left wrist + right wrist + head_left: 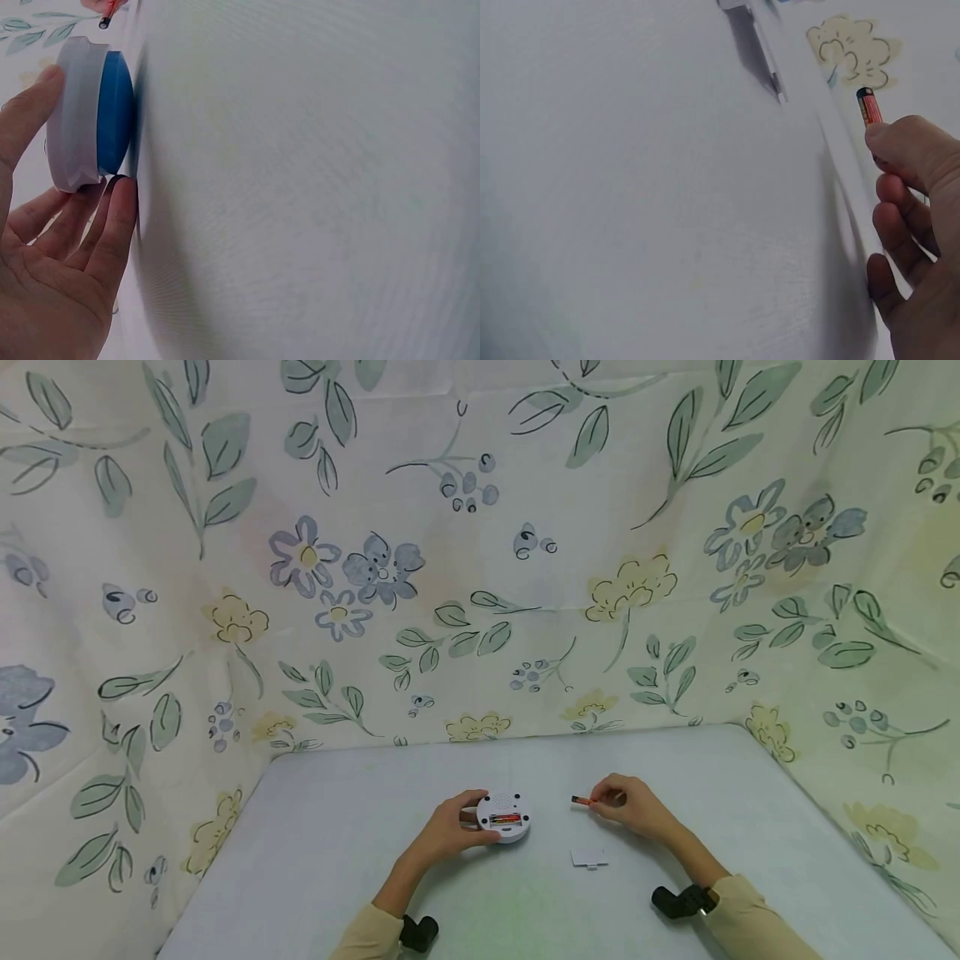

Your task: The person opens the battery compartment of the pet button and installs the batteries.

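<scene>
My left hand (448, 832) grips a round white device (504, 804), thumb on the near side and fingers on the far side. Its battery compartment faces up, and a red battery (506, 818) lies inside. In the left wrist view the device (79, 112) has a blue domed underside (115, 112) turned to the table. To the right, my right hand (633, 806) pinches a small red and black battery (581, 800) between thumb and finger, apart from the device. The right wrist view shows this battery (870, 107) with one end sticking out past the thumb.
A small white battery cover (589, 858) with a tab lies on the white table (337, 868), between the hands and nearer to me. Floral cloth (480, 610) hangs behind the table and on both sides. A black wrist camera (678, 902) sits at the right cuff.
</scene>
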{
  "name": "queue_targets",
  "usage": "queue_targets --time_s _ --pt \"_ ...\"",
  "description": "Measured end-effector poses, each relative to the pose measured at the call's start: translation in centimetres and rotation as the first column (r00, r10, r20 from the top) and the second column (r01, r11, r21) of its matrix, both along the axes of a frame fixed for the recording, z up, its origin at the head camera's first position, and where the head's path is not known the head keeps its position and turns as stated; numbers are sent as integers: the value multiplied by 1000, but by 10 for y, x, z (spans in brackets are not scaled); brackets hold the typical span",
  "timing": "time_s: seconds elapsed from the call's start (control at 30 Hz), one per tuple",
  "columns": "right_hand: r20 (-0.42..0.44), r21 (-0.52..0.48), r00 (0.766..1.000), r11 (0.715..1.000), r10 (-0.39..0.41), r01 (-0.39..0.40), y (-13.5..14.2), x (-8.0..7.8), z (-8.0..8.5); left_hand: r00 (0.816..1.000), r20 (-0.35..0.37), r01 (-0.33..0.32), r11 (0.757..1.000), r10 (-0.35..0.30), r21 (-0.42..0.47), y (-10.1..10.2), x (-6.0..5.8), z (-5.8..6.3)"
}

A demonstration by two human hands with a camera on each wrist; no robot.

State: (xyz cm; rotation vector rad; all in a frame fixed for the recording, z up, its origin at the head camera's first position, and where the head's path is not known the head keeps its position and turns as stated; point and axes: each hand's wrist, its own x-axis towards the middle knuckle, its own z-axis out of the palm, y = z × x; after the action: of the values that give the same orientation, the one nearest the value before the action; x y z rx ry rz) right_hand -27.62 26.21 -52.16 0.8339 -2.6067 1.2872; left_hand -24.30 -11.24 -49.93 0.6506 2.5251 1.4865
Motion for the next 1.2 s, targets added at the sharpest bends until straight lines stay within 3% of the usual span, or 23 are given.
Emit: queue_targets --time_s 0.27,0.53,0.87,1.2 --pt "55 -71 998 997 22 -18 -6 1 6 1000 2 -8 1000 8 13 0 0 -1" --pt "52 -147 995 987 81 -72 -20 5 17 1000 -4 -12 1000 12 26 0 1 -1" --pt "95 -167 994 985 55 -38 -33 2 19 1000 10 1 997 -2 76 1 2 -1" --pt "143 -253 988 967 61 -23 -45 1 23 1000 25 -15 999 14 41 0 3 2"
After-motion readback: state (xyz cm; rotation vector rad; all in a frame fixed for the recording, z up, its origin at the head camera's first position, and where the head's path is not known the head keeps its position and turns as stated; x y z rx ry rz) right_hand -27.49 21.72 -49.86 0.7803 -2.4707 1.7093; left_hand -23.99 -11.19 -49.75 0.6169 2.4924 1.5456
